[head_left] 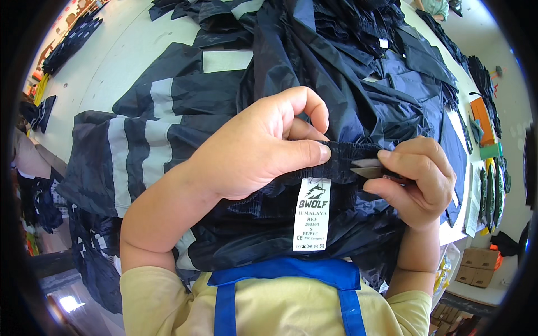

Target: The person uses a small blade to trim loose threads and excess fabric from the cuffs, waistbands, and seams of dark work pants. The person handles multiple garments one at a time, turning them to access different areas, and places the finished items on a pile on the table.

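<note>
Mostly dark garment (350, 115), glossy, gathered waistband (343, 159)

Widest free room: bare table (115, 64) upper left, reachable from above. Straight ahead blocked by bunched dark garments (330, 73). Between left fingers (300, 155) and right fingers (417, 162) only a short gap over the elastic band (344, 154); snips (367, 172) jut into it. White label (311, 215) hangs just below; blue apron (283, 273) closes the near side.

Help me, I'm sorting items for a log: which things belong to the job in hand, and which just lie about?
In the job: dark garment's gathered edge, in the left hand; its white label; snips, in the right hand.

Apparently lying about: cardboard boxes; orange item at right.
</note>
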The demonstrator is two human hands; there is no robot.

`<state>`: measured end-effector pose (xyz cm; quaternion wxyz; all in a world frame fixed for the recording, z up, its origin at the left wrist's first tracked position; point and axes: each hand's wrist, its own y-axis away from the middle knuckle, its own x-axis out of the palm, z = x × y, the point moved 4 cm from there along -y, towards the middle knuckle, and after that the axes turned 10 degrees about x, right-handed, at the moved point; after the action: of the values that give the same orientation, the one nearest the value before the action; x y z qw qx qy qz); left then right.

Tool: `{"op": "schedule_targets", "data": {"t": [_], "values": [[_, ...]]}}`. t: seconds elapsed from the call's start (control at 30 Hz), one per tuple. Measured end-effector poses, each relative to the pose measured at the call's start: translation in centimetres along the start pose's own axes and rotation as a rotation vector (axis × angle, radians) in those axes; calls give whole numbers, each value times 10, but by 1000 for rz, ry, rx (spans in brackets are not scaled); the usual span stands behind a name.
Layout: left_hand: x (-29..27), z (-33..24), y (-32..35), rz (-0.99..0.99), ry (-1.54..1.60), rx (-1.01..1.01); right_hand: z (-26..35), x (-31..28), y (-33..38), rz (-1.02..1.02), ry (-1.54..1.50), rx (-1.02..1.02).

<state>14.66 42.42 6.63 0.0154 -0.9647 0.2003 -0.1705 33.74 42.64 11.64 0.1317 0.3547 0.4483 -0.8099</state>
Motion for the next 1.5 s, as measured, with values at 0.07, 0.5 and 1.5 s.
{"op": "schedule_targets", "data": {"t": [0.07, 0.5, 1.5], "values": [[0, 0, 0, 4, -10, 7, 0, 0, 0, -4, 26, 39], [2, -4, 5, 3, -184, 12, 3, 8, -4, 18, -28, -25], [3, -3, 6, 42, -171, 46, -11, 3, -7, 88, -275, 353]]}}
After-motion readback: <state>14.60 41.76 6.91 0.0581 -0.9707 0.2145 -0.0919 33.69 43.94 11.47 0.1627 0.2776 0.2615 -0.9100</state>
